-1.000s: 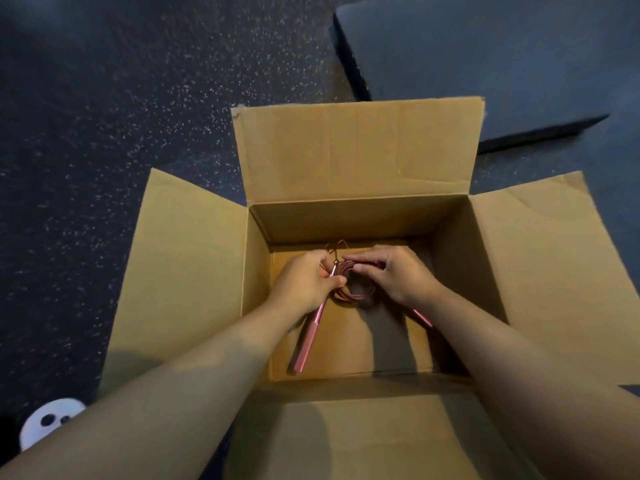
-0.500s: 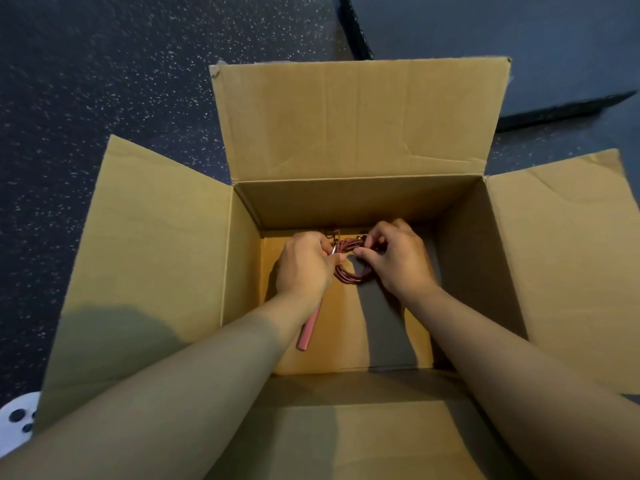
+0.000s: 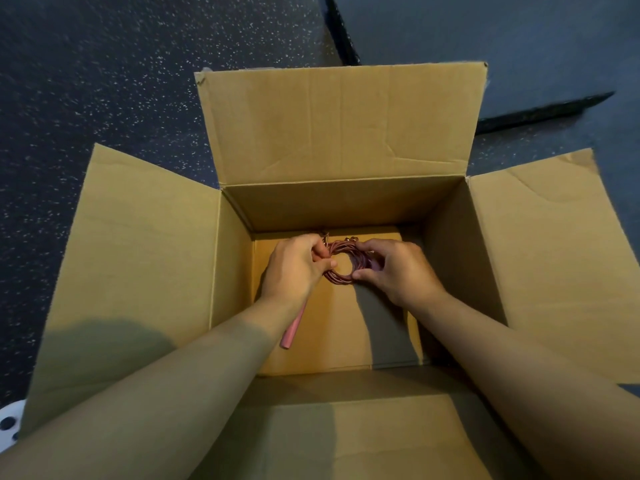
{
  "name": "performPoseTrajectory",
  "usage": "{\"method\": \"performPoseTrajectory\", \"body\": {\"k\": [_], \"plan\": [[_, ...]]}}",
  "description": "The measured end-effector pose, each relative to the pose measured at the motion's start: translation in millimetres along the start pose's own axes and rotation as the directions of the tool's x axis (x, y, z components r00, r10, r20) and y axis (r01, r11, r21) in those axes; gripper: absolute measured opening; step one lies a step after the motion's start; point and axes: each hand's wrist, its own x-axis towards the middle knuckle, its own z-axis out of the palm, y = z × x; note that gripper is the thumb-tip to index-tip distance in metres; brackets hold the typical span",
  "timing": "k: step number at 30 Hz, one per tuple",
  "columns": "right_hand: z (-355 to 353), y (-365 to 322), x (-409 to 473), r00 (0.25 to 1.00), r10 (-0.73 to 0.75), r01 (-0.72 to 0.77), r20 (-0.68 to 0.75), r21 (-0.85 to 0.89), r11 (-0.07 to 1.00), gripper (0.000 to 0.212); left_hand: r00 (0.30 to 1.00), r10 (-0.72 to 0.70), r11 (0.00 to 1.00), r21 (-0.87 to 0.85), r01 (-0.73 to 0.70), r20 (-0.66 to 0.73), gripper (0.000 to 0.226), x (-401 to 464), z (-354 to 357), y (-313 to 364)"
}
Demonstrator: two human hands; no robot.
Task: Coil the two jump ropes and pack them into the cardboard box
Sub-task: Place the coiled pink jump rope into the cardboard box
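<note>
Speckled floor (image 3: 104, 98), hands (image 3: 298, 268) unchanged, still gripping coiled rope (image 3: 343, 261)

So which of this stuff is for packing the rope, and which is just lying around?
For the job:
- pink jump rope, coiled
- cardboard box
- left hand and right hand, both holding the coil

Just lying about:
- dark mat
- white thing with dark spots

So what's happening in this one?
A person reaches both arms into an open cardboard box. The left hand and right hand pinch opposite sides of a coiled pink jump rope down near the box floor. One pink handle sticks out below the left wrist. Only one rope is visible.
</note>
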Motion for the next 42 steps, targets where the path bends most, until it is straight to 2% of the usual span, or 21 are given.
{"method": "performPoseTrajectory", "body": {"k": [5,9,17,20,23,25,28,30,32,35,38,40,42], "plan": [[4.3,-6.5,0.6,0.998,-0.009,0.02,0.061,-0.185,0.983,0.058,0.998,0.004,1.0,0.016,-0.005,0.057,0.018,0.2,-1.3,1.2],[1.0,-14.3,8.8,0.986,0.045,0.01,0.161,-0.322,0.947,0.055,0.999,-0.007,0.989,0.145,0.002,0.033,0.027,8.3,3.6,4.6],[0.6,-21.3,8.4,0.984,0.031,0.051,0.176,-0.44,0.897,0.062,0.999,-0.049,0.987,0.155,0.049,-0.005,0.031,17.2,7.0,6.9],[3.6,-23.4,6.3,0.988,0.034,0.029,0.15,-0.398,0.917,0.062,0.999,-0.033,0.987,0.158,0.037,-0.025,0.03,13.2,4.2,8.1],[8.3,-18.1,3.2,0.992,0.006,0.027,0.123,-0.264,0.964,0.061,0.992,-0.103,0.989,0.095,0.11,-0.077,0.029,4.6,5.3,5.5],[6.6,-14.1,3.9,0.995,-0.007,0.024,0.096,-0.171,0.985,0.058,0.975,-0.215,0.976,-0.057,0.212,-0.048,0.031,2.9,8.2,3.5],[4.0,-12.5,1.8,0.999,0.016,-0.015,0.034,-0.052,0.999,0.057,0.923,-0.376,0.876,-0.293,0.383,0.083,0.031,6.1,10.4,3.0],[6.1,-13.1,1.3,1.0,0.017,-0.017,0.002,-0.024,1.0,0.058,0.895,-0.43,0.808,-0.393,0.439,0.116,0.026,8.0,9.1,5.6],[8.3,-14.5,3.9,0.999,0.02,-0.02,-0.026,-0.017,1.0,0.057,0.882,-0.463,0.78,-0.434,0.452,0.086,0.024,9.9,10.2,7.3],[8.1,-13.8,12.5,0.997,0.047,-0.046,-0.067,0.012,0.999,0.054,0.875,-0.485,0.794,-0.417,0.443,0.007,0.024,11.3,16.8,9.1],[5.6,-9.8,18.5,0.995,0.083,-0.084,-0.064,-0.019,0.996,0.051,0.933,-0.346,0.927,-0.188,0.324,-0.097,0.032,11.7,17.0,7.0],[2.2,-7.6,20.0,0.995,0.093,-0.094,-0.037,-0.027,0.995,0.051,0.953,-0.286,0.958,-0.061,0.28,-0.106,0.033,12.0,8.5,9.4],[-1.4,-6.2,20.1,0.997,0.072,-0.073,-0.016,-0.029,0.997,0.052,0.955,-0.291,0.954,-0.093,0.285,-0.06,0.032,16.2,1.7,9.7]]}}
